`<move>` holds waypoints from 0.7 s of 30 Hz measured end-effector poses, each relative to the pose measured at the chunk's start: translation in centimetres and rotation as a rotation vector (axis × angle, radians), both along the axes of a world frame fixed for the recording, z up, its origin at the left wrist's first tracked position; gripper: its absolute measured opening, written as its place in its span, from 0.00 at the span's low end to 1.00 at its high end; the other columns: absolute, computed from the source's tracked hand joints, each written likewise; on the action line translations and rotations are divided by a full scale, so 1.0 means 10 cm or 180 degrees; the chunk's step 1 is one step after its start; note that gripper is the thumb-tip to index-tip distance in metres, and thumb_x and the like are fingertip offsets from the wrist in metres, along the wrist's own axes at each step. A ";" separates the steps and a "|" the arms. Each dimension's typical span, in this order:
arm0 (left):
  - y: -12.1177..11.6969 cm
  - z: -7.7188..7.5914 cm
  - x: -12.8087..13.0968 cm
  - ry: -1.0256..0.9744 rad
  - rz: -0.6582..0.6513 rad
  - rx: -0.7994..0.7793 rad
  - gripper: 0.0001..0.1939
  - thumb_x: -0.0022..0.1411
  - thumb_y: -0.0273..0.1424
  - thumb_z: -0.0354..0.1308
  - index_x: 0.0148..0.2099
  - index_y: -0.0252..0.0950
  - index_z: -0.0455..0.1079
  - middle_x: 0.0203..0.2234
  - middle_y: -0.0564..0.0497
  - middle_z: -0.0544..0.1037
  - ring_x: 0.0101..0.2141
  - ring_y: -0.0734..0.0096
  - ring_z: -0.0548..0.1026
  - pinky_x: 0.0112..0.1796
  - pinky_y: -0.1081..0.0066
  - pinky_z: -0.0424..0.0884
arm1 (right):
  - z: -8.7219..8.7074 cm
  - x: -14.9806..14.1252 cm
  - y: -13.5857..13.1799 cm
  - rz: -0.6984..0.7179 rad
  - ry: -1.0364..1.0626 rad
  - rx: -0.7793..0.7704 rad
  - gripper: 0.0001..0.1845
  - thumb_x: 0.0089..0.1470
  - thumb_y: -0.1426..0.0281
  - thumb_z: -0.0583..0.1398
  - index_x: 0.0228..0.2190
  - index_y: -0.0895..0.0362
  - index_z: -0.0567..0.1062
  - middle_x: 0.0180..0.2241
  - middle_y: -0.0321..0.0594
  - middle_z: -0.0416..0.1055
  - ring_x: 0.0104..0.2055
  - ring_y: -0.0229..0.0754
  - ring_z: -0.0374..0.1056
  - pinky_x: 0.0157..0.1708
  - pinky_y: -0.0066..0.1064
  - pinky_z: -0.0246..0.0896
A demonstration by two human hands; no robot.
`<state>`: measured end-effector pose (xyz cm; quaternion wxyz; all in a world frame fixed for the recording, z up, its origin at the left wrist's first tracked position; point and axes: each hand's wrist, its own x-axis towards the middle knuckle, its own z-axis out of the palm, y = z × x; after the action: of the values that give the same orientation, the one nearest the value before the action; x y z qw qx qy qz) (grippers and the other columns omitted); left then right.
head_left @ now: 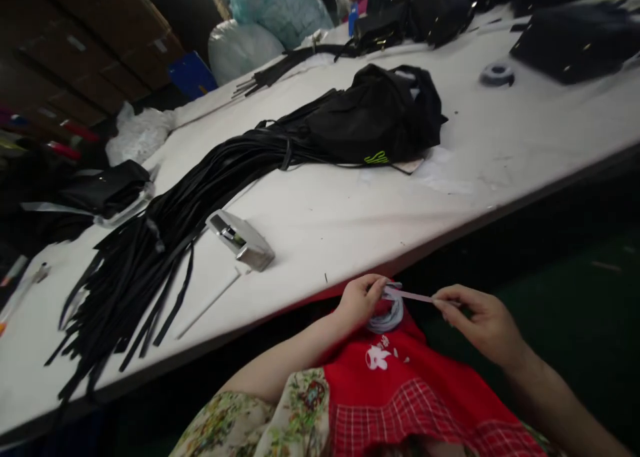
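Note:
My left hand (361, 302) is closed around a small roll of pale tape (387, 317) held over my lap, just below the table's front edge. My right hand (480, 320) pinches the free end of the tape strip (413, 296), which is pulled out taut between the two hands. Under them lies a red apron (395, 384) with a white figure printed on it.
On the white table (500, 144) lie a long bundle of black straps (165, 237), a heap of black fabric (380, 114) and a metal stapler-like tool (243, 239). Another tape roll (497, 74) and black bags (575, 40) sit at the far right. Brown boxes and full plastic sacks stand beyond the table.

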<state>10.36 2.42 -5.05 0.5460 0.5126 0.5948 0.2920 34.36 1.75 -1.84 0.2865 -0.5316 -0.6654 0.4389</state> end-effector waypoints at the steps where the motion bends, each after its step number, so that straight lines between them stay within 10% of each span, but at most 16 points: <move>1: -0.12 -0.02 -0.09 0.0050 -0.0037 -0.0125 0.23 0.64 0.47 0.51 0.41 0.34 0.77 0.33 0.48 0.81 0.33 0.67 0.75 0.37 0.70 0.70 | 0.02 -0.08 -0.07 0.0281 -0.0101 0.0055 0.11 0.58 0.61 0.59 0.32 0.53 0.77 0.27 0.40 0.76 0.29 0.42 0.71 0.29 0.30 0.67; 13: -0.59 0.08 -0.59 -0.1008 0.0015 -0.1003 0.36 0.61 0.58 0.45 0.47 0.32 0.76 0.26 0.47 0.78 0.18 0.73 0.69 0.23 0.71 0.67 | 0.36 -0.92 -0.28 0.2001 -0.1441 0.1218 0.11 0.57 0.72 0.56 0.25 0.54 0.74 0.23 0.36 0.73 0.26 0.40 0.69 0.28 0.31 0.57; 21: -0.66 0.07 -0.79 -0.1065 -0.0075 -0.0546 0.23 0.65 0.43 0.49 0.46 0.31 0.76 0.37 0.44 0.81 0.36 0.66 0.76 0.43 0.66 0.72 | 0.21 -1.30 -0.37 0.1713 -0.1504 0.1220 0.09 0.59 0.71 0.57 0.27 0.55 0.75 0.27 0.37 0.75 0.29 0.41 0.71 0.32 0.32 0.58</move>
<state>2.42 -4.14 -4.33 0.6824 0.4154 0.5124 0.3150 21.32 -1.97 0.25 0.0945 -0.3616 -0.8980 0.2320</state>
